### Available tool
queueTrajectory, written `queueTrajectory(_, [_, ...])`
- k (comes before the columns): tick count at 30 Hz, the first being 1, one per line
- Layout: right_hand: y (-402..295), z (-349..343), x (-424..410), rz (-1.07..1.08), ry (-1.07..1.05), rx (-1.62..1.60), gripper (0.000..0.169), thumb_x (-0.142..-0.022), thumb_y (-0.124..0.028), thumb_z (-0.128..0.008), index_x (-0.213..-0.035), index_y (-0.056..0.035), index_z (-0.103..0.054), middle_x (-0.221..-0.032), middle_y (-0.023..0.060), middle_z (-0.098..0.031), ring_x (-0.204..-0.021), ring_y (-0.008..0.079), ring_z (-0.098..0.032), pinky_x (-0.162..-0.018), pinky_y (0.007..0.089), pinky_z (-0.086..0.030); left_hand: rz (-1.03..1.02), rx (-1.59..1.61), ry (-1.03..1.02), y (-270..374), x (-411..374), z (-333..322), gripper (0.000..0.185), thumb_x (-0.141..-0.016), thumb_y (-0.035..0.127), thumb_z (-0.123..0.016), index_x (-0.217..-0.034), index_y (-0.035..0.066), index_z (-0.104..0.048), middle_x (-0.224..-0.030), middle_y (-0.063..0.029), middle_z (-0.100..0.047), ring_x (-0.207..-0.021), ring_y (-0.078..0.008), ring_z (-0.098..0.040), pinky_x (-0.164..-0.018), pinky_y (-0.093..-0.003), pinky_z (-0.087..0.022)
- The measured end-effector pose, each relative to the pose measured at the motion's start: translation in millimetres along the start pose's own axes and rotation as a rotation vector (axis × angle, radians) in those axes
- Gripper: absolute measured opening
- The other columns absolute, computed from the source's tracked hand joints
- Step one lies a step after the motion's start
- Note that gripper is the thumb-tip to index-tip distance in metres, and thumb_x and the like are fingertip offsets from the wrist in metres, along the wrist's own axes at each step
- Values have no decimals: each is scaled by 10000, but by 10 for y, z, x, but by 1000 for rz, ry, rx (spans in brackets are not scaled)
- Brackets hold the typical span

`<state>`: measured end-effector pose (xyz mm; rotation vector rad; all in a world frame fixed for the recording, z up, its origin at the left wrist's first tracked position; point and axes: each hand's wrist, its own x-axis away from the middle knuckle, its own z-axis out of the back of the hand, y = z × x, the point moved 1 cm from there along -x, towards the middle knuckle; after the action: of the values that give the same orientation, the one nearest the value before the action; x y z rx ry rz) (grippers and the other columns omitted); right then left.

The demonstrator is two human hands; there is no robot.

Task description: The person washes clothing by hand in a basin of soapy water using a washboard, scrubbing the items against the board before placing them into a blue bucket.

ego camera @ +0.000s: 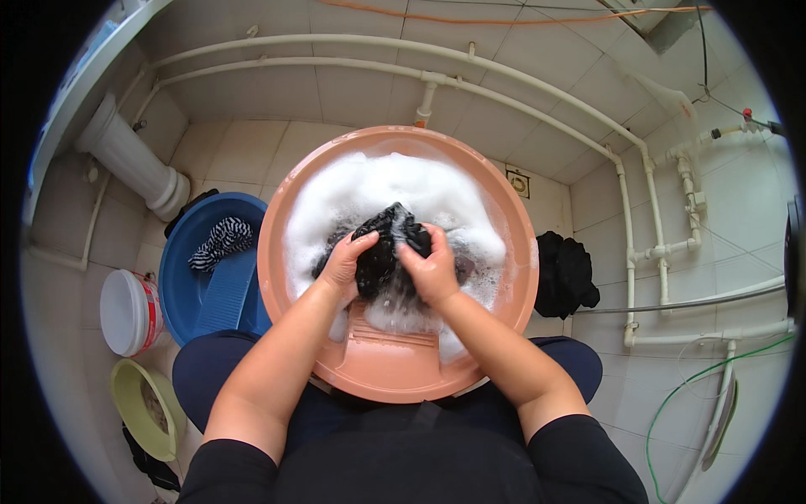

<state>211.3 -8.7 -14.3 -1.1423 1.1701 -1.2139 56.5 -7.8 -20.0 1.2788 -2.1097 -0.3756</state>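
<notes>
My left hand point(346, 264) and my right hand point(432, 265) grip a wet black cloth point(381, 234) between them, thumbs on top. Water runs off the cloth's lower side into a large orange-pink plastic basin point(395, 383). Thick white suds point(412, 177) cover much of the water, mostly behind and to the sides of the cloth. Some dark fabric shows in the water around my hands; how much lies under the foam is hidden. A ribbed washboard point(391, 334) is moulded into the basin's near side, close below my wrists.
At left stands a blue basin point(173, 277) holding a black-and-white striped cloth point(221, 243). Beyond it are a white bucket point(119, 312) and a yellow-green basin point(137, 403). A black cloth heap point(565, 274) lies at right. White pipes point(352, 61) run along the tiled wall.
</notes>
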Motion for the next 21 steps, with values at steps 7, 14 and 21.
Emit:
queueTrajectory(7, [-469,-559,458,677,-279,382,472,-677,-100,-670,-1105,-70,-472,-898,127,-568,-756,307,-588,-631,351,-478,124,315,-42,-215,-149,271,396,-867,447,-517,-936,71,-617,-878,-88,-640,-807,-212,-610,-782,-372,-502])
queueTrajectory(14, [-249,-506,239,840,-131,598,117,-698,-171,-629,-701,-101,-535,-647,74,-509,-529,260,-542,-472,349,-446,209,156,187,-245,-127,348,343,-823,440,-526,-779,111,-611,-767,-76,-640,-720,-232,-593,-714,-365,-494])
queueTrajectory(21, [331,585,-572,-143,212,709,445,-824,-389,-592,-1087,-40,-509,-1066,188,-590,-960,346,-571,-824,418,-447,256,50,259,-278,-50,13,507,-869,441,-520,-1154,23,-554,-1143,-130,-584,-1021,-255,-571,-895,-390,-452])
